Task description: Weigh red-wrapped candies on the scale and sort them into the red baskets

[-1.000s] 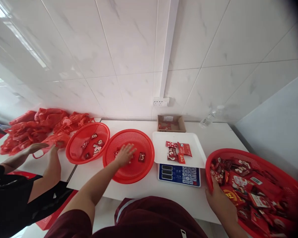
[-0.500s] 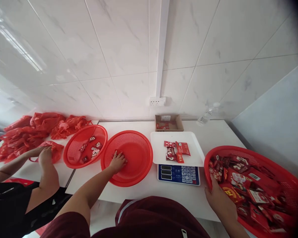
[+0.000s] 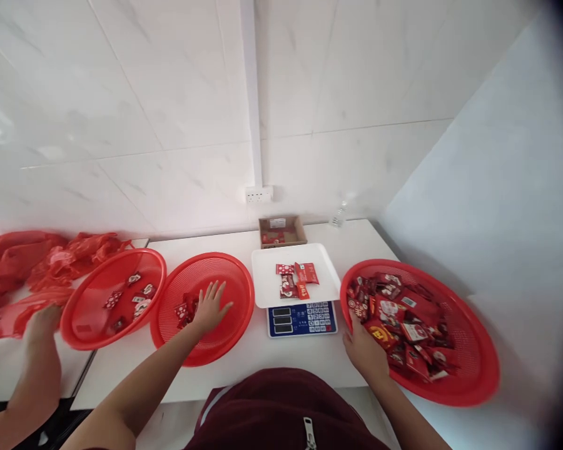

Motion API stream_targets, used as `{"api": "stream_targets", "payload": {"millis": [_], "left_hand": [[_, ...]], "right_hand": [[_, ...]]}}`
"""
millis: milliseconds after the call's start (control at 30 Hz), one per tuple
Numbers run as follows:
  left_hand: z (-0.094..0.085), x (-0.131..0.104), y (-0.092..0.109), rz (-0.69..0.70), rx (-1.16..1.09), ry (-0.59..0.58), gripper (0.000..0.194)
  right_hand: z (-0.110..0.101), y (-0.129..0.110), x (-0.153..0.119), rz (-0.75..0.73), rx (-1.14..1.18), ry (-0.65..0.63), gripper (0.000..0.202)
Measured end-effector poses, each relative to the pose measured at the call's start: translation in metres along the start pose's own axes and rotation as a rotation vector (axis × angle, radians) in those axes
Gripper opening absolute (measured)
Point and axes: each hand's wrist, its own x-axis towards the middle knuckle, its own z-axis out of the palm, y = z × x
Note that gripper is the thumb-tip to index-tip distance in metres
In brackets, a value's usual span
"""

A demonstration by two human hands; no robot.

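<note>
My left hand is over the middle red basket, its fingers spread and holding nothing. Several small red packets lie in that basket, just left of the hand. My right hand grips the near left rim of the large red basket, which is heaped with red candy packets. Between the two baskets is a digital scale. Several red packets rest on its white tray.
Another red basket with several packets stands at the left. Beyond it are red plastic bags and a co-worker's hand. A cardboard box and a clear bottle stand near the wall.
The view has swung to the right. My left hand has lifted and opened, and packets now show in the middle basket. My right hand stays on the large basket's rim.
</note>
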Motion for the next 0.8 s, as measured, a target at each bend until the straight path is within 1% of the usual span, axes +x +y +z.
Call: {"api": "stream_targets", "payload": {"millis": [33, 67, 100, 133, 167, 233, 300, 400, 467, 567, 600, 633, 700, 800], "left_hand": [[-0.006, 0.005, 0.016, 0.025, -0.056, 0.068, 0.065], [-0.009, 0.008, 0.033, 0.074, -0.101, 0.111, 0.065], [-0.011, 0.010, 0.050, 0.140, -0.127, 0.122, 0.065], [-0.011, 0.010, 0.065, 0.217, -0.137, 0.101, 0.066], [-0.010, 0.009, 0.078, 0.294, -0.133, 0.056, 0.068], [-0.004, 0.006, 0.094, 0.419, -0.091, -0.046, 0.071], [0.002, 0.004, 0.096, 0.481, -0.042, -0.091, 0.069], [0.004, 0.009, 0.087, 0.510, 0.001, -0.064, 0.067], [0.002, 0.015, 0.081, 0.529, 0.022, -0.046, 0.067], [-0.003, 0.018, 0.077, 0.534, 0.069, -0.041, 0.068], [-0.004, 0.016, 0.077, 0.521, 0.085, -0.034, 0.068], [-0.004, 0.014, 0.078, 0.498, 0.094, -0.022, 0.066], [-0.004, 0.008, 0.081, 0.431, 0.079, 0.017, 0.061], [0.002, -0.005, 0.087, 0.344, -0.011, 0.099, 0.052]], "right_hand": [[-0.001, 0.002, 0.002, 0.003, 0.037, -0.006, 0.061], [-0.002, 0.005, 0.004, 0.001, 0.090, -0.013, 0.062], [-0.003, 0.008, 0.006, -0.003, 0.159, -0.023, 0.062], [-0.005, 0.012, 0.010, -0.008, 0.237, -0.039, 0.061], [-0.008, 0.017, 0.013, -0.014, 0.317, -0.059, 0.059], [-0.011, 0.028, 0.020, -0.018, 0.452, -0.107, 0.056], [-0.014, 0.038, 0.028, -0.005, 0.503, -0.125, 0.054], [-0.016, 0.053, 0.039, 0.040, 0.486, -0.073, 0.052], [-0.019, 0.061, 0.047, 0.048, 0.453, 0.008, 0.053], [-0.029, 0.069, 0.060, 0.025, 0.323, 0.191, 0.054], [-0.033, 0.070, 0.064, 0.023, 0.270, 0.229, 0.054], [-0.035, 0.071, 0.066, 0.026, 0.223, 0.238, 0.054], [-0.036, 0.069, 0.069, 0.024, 0.143, 0.172, 0.056], [-0.023, 0.060, 0.066, -0.018, -0.004, -0.011, 0.062]]}}
